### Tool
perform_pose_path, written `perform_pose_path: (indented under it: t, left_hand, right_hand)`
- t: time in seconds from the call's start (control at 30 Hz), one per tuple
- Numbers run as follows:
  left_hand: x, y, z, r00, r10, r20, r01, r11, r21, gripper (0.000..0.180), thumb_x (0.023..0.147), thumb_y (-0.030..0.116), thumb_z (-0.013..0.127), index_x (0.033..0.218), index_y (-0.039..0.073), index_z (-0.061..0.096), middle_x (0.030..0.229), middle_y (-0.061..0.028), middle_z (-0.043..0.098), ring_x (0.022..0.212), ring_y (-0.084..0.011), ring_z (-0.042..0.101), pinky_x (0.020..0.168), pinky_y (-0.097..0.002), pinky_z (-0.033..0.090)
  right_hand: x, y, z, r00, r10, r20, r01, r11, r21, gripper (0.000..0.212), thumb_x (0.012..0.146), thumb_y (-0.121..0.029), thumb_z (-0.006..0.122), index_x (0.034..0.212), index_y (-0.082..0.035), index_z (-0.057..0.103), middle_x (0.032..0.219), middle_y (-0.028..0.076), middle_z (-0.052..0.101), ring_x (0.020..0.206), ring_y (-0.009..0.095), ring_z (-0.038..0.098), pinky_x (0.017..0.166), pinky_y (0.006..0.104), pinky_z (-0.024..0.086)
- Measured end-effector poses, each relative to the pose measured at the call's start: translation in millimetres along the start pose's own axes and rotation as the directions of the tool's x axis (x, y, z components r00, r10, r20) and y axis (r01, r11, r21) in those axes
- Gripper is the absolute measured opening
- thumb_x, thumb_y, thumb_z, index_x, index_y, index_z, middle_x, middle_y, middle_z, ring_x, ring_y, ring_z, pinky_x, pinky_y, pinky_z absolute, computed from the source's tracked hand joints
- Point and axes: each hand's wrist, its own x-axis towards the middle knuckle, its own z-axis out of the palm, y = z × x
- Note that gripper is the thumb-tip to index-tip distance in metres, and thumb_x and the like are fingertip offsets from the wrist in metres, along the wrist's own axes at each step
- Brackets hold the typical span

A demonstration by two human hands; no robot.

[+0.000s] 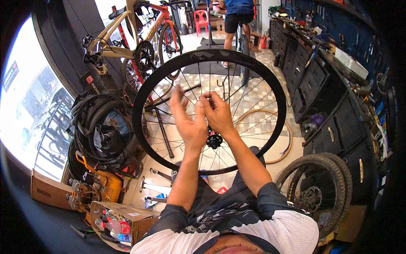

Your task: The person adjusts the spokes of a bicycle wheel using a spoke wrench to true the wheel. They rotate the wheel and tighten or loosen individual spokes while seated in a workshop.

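Note:
A bicycle wheel [141,91] with a deep black rim and thin dark spokes stands in front of me, above my lap. Its black hub [214,141] shows just below my hands. My left hand [188,125] is raised over the spokes, its fingers stretched upward and blurred, its thumb close to the other hand's fingertips. Beside it, my right hand [218,112] is closed in a pinch near the wheel's middle. Whatever lies between those fingertips is too small to make out.
Bicycle frames [114,51] and a heap of tyres [99,127] line the left. Dark drawer cabinets [311,91] run along the right, with knobby-tyred wheels [313,186] nearer me. A box of bottles [139,220] sits lower left. Another person [239,19] straddles a bicycle ahead.

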Motion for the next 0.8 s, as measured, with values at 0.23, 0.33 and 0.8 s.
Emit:
perform_pose_path:
  t: [0.23, 0.33, 0.8]
  left_hand:
    - [66.3, -1.5, 43.3, 0.908, -0.322, 0.267, 0.330, 0.944, 0.017, 0.083, 0.106, 0.050, 0.060, 0.153, -0.016, 0.039, 0.154, -0.0337, 0.047, 0.146, -0.0328, 0.047, 0.121, -0.0369, 0.033]
    - [87.2, 13.7, 53.0, 0.876, -0.414, 0.246, 0.401, 0.910, 0.105, 0.074, 0.100, 0.056, 0.067, 0.135, -0.009, 0.062, 0.126, -0.0264, 0.069, 0.119, -0.0359, 0.064, 0.106, -0.0414, 0.045]
    - [98.0, -20.3, 52.2, 0.707, -0.444, 0.550, 0.675, 0.655, -0.338, 0.030, 0.096, 0.020, 0.074, 0.113, -0.003, 0.066, 0.109, -0.0186, 0.076, 0.098, -0.0296, 0.077, 0.081, -0.0409, 0.062]
  right_hand:
    - [-13.9, -1.3, -6.7, 1.000, 0.021, 0.013, -0.023, 0.978, 0.205, 0.020, 0.112, -0.020, 0.053, 0.121, -0.002, 0.053, 0.079, 0.009, 0.070, 0.065, 0.013, 0.068, 0.057, 0.0303, 0.053]
    - [-22.9, -4.9, -8.1, 0.999, 0.010, 0.031, -0.018, 0.965, 0.263, 0.028, 0.114, -0.028, 0.049, 0.122, -0.002, 0.048, 0.081, 0.008, 0.067, 0.070, 0.013, 0.066, 0.063, 0.0276, 0.054]
    - [-34.3, -18.4, -24.9, 0.984, -0.083, -0.156, 0.081, 0.996, -0.024, 0.054, 0.109, -0.011, 0.056, 0.162, -0.009, 0.043, 0.077, 0.008, 0.069, 0.065, 0.014, 0.069, 0.063, 0.0310, 0.057]
